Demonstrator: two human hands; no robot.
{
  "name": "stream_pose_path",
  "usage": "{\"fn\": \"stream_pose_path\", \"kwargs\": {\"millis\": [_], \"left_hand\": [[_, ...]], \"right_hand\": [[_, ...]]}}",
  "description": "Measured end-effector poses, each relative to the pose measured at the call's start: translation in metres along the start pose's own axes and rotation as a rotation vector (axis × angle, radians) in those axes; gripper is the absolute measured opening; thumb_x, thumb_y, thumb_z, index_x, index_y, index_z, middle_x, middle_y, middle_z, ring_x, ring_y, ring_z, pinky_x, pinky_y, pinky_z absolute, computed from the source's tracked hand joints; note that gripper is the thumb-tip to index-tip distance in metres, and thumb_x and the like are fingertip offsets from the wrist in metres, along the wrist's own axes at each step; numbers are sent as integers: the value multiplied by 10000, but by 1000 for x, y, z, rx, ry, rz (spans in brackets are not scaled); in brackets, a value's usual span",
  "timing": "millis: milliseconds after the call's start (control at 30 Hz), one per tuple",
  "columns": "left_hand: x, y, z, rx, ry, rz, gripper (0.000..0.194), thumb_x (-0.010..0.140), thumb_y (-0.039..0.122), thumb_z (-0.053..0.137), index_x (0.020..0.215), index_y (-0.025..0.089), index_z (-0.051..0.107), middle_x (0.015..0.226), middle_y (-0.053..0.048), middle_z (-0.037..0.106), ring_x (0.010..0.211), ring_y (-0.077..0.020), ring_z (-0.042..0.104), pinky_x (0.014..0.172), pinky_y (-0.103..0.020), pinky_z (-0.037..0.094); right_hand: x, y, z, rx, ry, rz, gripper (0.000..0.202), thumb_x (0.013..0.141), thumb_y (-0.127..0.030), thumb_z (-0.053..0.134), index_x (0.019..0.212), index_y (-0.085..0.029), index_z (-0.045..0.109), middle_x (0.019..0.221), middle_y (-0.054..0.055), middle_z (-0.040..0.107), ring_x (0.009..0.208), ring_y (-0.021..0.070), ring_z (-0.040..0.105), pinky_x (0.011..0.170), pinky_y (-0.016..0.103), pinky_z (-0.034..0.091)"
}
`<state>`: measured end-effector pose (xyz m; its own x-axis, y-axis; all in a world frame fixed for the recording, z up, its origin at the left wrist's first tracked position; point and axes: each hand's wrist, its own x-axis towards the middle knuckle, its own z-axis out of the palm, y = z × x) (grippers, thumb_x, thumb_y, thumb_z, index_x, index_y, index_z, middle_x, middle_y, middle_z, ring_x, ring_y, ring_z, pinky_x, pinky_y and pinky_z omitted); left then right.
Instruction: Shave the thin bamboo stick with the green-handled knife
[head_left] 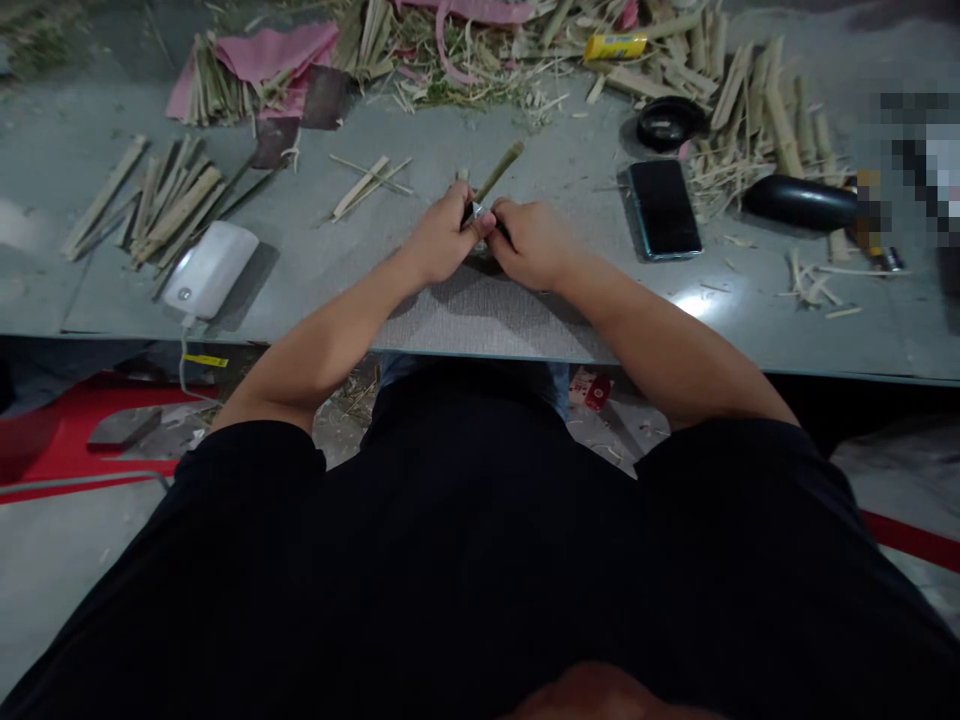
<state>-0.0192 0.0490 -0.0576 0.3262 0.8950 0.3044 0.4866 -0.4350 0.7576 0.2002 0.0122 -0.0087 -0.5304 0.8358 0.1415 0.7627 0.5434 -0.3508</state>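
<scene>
Both hands meet over the grey table (300,290) near its front edge. A greenish plant stalk (501,170) sticks up and to the right from between them. My left hand (448,235) is closed, its thumb against a small dark tool with a bright metal part (472,212). My right hand (531,243) is closed too, fingers curled at the stalk's lower end by a dark piece. Which hand bears the stalk and which the tool is partly hidden by the fingers. Left of the hands, a few split sticks (361,188) lie crossed on the table.
Split stalks (176,200) and a white device (212,268) with a cable lie left. Behind are pink cloth (281,55), shavings (465,75) and a yellow tube (615,46). Right are a phone (664,208), black round dish (670,122), black case (799,203) and more stalks (780,120).
</scene>
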Motion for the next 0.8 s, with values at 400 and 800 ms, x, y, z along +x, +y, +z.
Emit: {"fn": "stream_pose_path", "kwargs": {"millis": [400, 800], "left_hand": [[-2, 4, -4, 175, -30, -51, 848, 1035, 1112, 381, 1128, 308, 637, 1088, -66, 780, 1065, -261, 610, 1016, -485, 485], [-5, 20, -8, 247, -49, -10, 564, 1194, 846, 560, 1189, 285, 620, 1125, -68, 750, 1079, -262, 680, 996, -442, 532]], "right_hand": [[-1, -1, 2, 74, 48, 26, 409, 1268, -572, 429, 948, -319, 451, 1049, 175, 810, 1004, 336, 749, 850, 463, 434], [-6, -5, -5, 156, 9, -2, 373, 1246, -616, 448, 1151, -298, 619, 1074, 151, 833, 1021, 352, 753, 865, 461, 444]]}}
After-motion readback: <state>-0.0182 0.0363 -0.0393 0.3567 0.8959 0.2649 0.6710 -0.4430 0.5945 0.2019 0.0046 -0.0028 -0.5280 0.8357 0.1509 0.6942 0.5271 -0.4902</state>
